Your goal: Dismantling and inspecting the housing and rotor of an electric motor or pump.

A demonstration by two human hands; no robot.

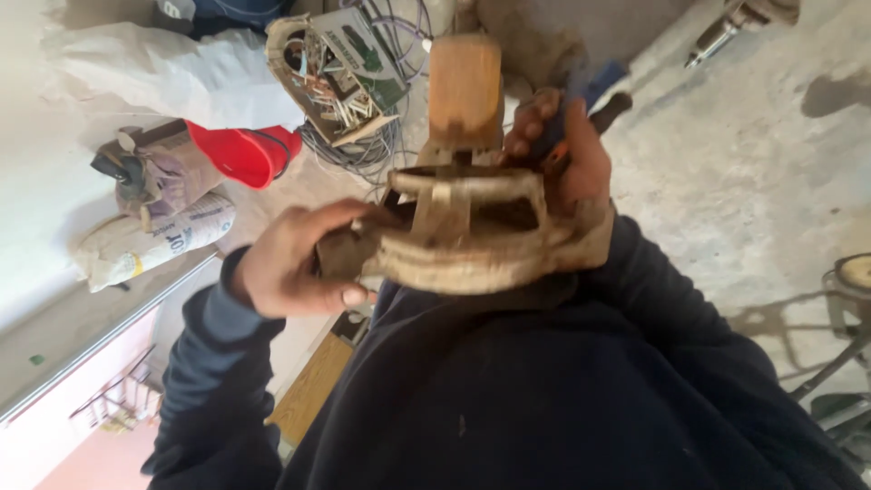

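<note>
floor: bare grey concrete (726,154), dusty, fills the right side and the top of the view.
torso: dark navy sweatshirt (544,399) fills the lower middle; both sleeves come up toward the held part.
sacks: white bag (172,73) top left; below it a crumpled brown sack (154,172) and a pale printed sack (154,240) lying on its side.
held part: worn, dirt-caked curved metal housing (481,236), open-framed with curved bars, held up close to the chest at frame centre. An orange-brown wooden block (464,86) sticks up from its top edge.
crate: pale box (340,68) of wire scraps and cable offcuts behind the part, with a grey wire coil (363,150) under it.
left hand: left hand (304,259) wrapped around the left end of the housing, thumb along the underside, fingers curled over the top. Firm closed grip.
right hand: right hand (567,150) at the upper right of the housing, fingers curled around a blue-and-orange tool handle (581,100), pressed against the part. Tool tip hidden, can't tell its type.
bucket: red bucket (240,150) on its side beside the sacks, well apart from the hands.
stand: metal frame with a round disc (853,272) at the right edge, partly cut off.
top right: shiny metal cylinder (721,36), cropped.
</note>
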